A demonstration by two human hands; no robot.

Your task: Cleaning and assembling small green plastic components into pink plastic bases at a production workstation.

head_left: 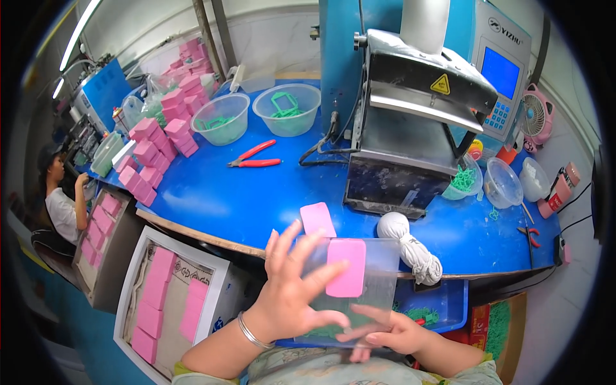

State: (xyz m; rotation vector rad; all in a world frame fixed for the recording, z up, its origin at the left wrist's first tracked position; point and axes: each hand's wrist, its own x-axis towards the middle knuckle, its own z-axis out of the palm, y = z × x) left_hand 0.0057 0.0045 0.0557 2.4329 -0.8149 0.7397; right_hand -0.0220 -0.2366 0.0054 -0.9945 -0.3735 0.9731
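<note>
Head view: left hand (289, 292) has fingers spread wide, palm flat against the near face of a clear plastic bag (369, 282); grip apart, pressing rather than pinching. Right hand (385, 332) sits under the bag's lower edge, fingers stretched along it and touching; can't tell if that grip is closed on the plastic. Bag is held in the air just in front of the table (256, 192) edge, above the lap, roughly upright. A pink rounded rectangular pad (346, 267) shows through the bag, upper middle; whether it's inside or behind, can't tell. A second pink pad (317, 219) lies on the blue table just past the bag's top left corner. White ball of cord (410, 247) lies at the table edge, just right of the bag. Heat-press machine (410, 128) stands behind it, centre right. Red-handled pliers (256, 157) lie mid table, well apart from the hands. Two clear bowls (256, 115) with green parts at the back left, stacks of pink blocks (160, 147) beside them. A tray (170, 301) with more pink pads sits below the table, left. Another person (61, 199) sits at far left.
</note>
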